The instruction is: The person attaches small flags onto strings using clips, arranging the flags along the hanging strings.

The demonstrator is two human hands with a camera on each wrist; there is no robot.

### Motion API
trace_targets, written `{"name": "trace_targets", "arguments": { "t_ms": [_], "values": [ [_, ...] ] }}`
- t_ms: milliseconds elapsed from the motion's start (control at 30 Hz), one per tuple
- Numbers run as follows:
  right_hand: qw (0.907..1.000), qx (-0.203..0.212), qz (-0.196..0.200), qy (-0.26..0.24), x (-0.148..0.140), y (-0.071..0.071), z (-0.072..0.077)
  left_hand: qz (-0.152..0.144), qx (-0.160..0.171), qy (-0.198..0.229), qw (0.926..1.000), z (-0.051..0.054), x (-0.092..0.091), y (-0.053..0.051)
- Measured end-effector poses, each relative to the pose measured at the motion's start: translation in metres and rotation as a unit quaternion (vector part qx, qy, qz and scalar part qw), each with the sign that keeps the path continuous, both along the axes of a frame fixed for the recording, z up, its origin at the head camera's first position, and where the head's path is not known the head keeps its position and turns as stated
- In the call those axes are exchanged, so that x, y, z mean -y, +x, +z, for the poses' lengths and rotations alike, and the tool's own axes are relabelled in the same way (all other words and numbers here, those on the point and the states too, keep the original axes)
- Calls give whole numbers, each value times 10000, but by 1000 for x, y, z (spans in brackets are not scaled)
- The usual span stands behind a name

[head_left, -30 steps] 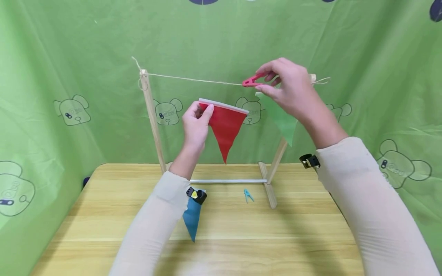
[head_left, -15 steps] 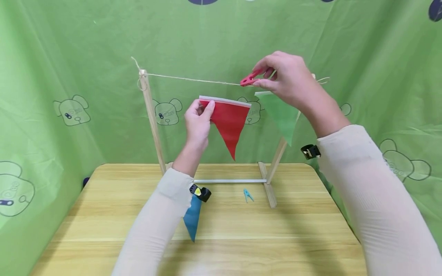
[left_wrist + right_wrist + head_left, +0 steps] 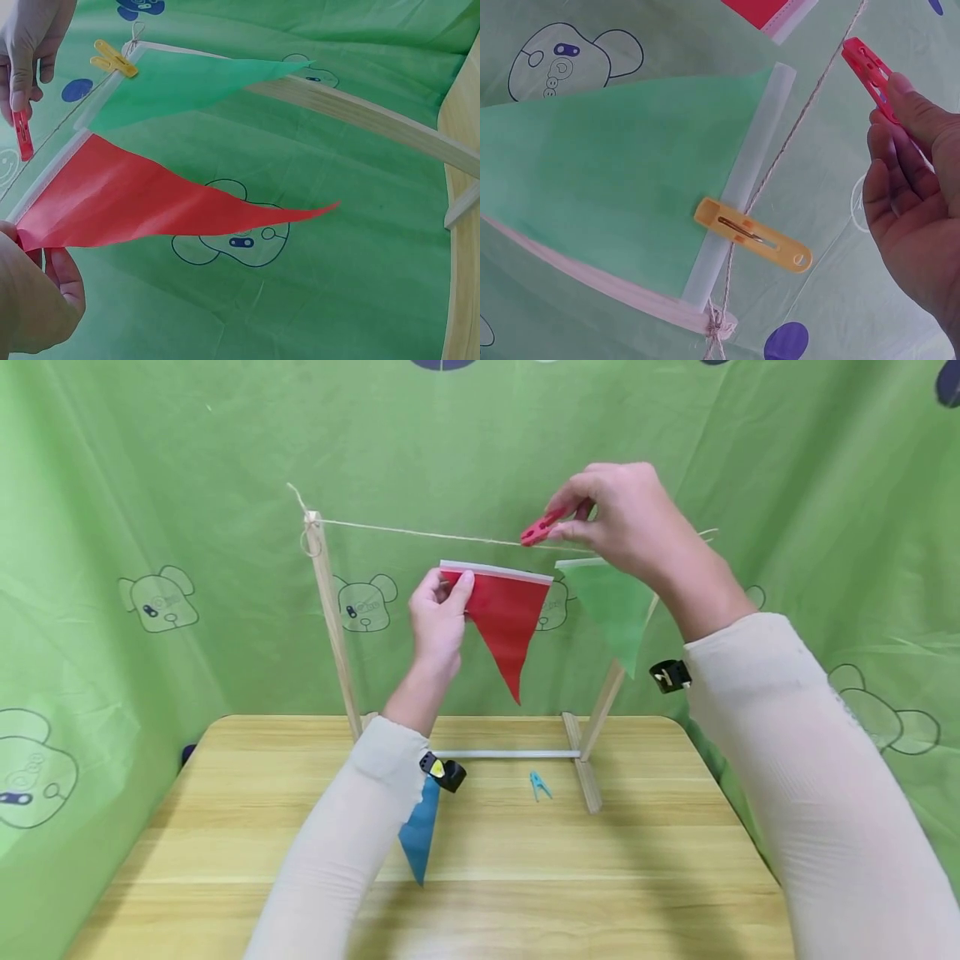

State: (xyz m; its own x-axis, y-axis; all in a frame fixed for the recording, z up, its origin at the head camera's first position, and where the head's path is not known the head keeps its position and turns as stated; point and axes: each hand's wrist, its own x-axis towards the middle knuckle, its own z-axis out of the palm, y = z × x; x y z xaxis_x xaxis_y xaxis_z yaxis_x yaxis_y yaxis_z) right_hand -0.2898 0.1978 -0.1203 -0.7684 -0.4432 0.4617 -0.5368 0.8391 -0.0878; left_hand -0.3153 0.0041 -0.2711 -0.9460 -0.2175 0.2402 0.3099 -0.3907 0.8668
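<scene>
Being lifted closer to the string, the red pennant is pinched by the left hand above the back edge of the table, not yet clipped, while the red clothespin is held ready by the right hand.

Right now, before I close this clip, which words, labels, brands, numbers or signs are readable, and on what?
"ee", seemingly, after a round mark: bear print on the backdrop, right wrist view; its other copies are too blurred.
Yellow mark on the left wrist band: too small to read.
Red flag, green flag, red peg: none readable.
</scene>
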Motion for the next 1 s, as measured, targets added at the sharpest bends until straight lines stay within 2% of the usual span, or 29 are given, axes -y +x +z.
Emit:
{"name": "trace_targets", "arguments": {
  "t_ms": [433, 767, 1000],
  "values": [
    [9994, 132, -94, 303, 5, -4, 6, 24, 60, -55, 10000, 3, -6, -5],
    [9982, 392, -131, 432, 9, -6, 7, -29, 1, 7, 10000, 7, -8, -7],
    [9985, 219, 44, 491, 9, -8, 3, -33, 1, 36, 10000, 10, -9, -8]
  ]
}}
